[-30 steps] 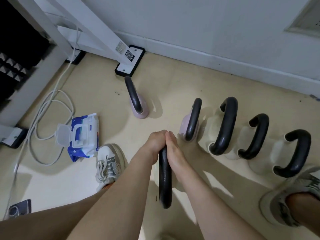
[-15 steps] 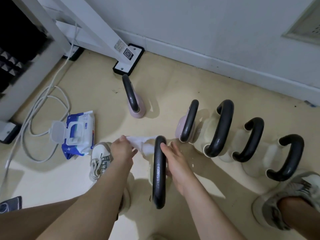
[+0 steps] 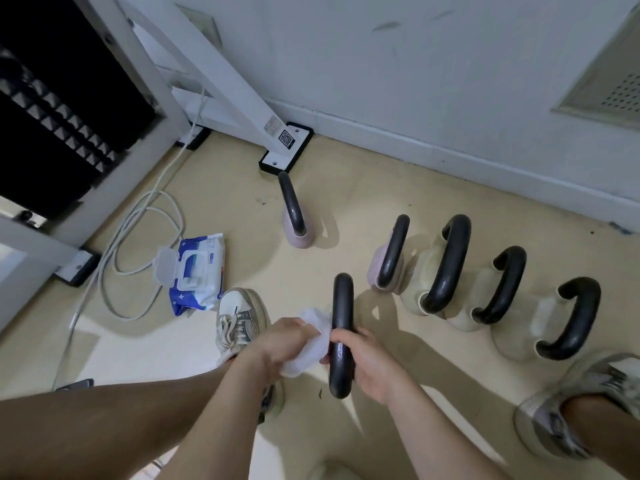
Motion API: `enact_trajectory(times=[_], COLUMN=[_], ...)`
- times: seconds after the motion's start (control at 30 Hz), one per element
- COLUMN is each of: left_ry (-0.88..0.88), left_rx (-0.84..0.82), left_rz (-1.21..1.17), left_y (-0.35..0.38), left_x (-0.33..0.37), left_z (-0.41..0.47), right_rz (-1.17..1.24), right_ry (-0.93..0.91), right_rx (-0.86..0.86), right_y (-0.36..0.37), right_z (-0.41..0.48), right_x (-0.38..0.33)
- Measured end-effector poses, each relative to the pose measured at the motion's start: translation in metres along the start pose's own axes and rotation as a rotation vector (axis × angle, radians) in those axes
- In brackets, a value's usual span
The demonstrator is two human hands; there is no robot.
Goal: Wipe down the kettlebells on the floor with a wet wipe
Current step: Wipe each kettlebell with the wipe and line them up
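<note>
Between a person's two hands, low over a beige gym floor [image 3: 381, 188], the black handle of the nearest kettlebell [image 3: 342, 306] stands edge-on to the camera as it gets a clean. The left hand [image 3: 287, 341] clutches a crumpled white wet wipe [image 3: 311, 344] and presses it to the handle's left side. The right hand [image 3: 367, 362] is wrapped round the same handle from the other side, apparently steadying it. The bell's body is hidden under the hands and forearms.

Beyond and to the right of the right hand, four more bells stand in a row running off rightward: a pink kettlebell [image 3: 391, 254] closest, then a cream kettlebell [image 3: 450, 265], a second cream kettlebell [image 3: 502, 285] and a third cream kettlebell [image 3: 571, 317]. A lone pink kettlebell [image 3: 299, 237] stands farther off, beyond both hands, near the foot of a white equipment frame [image 3: 221, 74].

To the left of the left hand lies a blue-and-white pack of wipes [image 3: 199, 271], its lid flipped open, beside a loose white cable [image 3: 104, 261]. A white trainer [image 3: 239, 317] shows just beyond the left wrist.

By the look of it, much of the job is left. Only the handle of this one bell is under the wipe, its body looks not yet reached, and five others stand on the floor. Whether any of those has had its turn cannot be told from their surfaces
</note>
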State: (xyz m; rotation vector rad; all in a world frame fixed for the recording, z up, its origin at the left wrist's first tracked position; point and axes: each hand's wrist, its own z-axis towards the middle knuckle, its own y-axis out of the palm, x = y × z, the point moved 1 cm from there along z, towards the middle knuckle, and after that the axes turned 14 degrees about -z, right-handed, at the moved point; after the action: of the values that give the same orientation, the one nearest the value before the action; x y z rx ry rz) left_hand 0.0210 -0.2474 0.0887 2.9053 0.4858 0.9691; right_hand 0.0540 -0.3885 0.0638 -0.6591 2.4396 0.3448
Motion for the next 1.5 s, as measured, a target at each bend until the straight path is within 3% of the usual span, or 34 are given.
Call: enact_trajectory(times=[0.1,0.27,0.43,0.77,1.0,1.2,1.33,1.4,1.5], left_ry=[0.081,0.08,0.154,0.358,0.32,0.315,0.463,0.538,0.532], left_rx=[0.107,0.074,0.152,0.112,0.08,0.098,0.268,0.352,0.328], left_rz=[0.053,0.112,-0.048,0.047,0.191,0.181,0.208,0.206,0.022], left_y=[0.008,0.027,0.042,0.046,0.059,0.055,0.055,0.05,0.039], left_x=[-0.008,-0.007,0.005,0.104,0.141,0.14,0.136,0.134,0.129], left_z=[0.002,0.018,0.03,0.083,0.142,0.141,0.129,0.118,0.104], right_rz=[-0.072,-0.122,-0.127,-0.009,-0.024,-0.079,-0.24,-0.431,-0.39], right_ry=[0.009,0.03,-0.023,-0.23,-0.161,-0.104,-0.104,-0.181,-0.452], right_rx=[0.102,0.246,0.358,0.464,0.593,0.551,0.517,0.637,0.777], right_y=[0.01,0.021,0.019,-0.003,-0.029,-0.027,-0.037,-0.04,-0.035], right_z=[-0.002,0.004,0.021,0.064,0.125,0.131,0.12,0.107,0.079], right_x=[-0.003,-0.005,-0.013,-0.108,-0.134,-0.132,-0.131,-0.128,-0.134])
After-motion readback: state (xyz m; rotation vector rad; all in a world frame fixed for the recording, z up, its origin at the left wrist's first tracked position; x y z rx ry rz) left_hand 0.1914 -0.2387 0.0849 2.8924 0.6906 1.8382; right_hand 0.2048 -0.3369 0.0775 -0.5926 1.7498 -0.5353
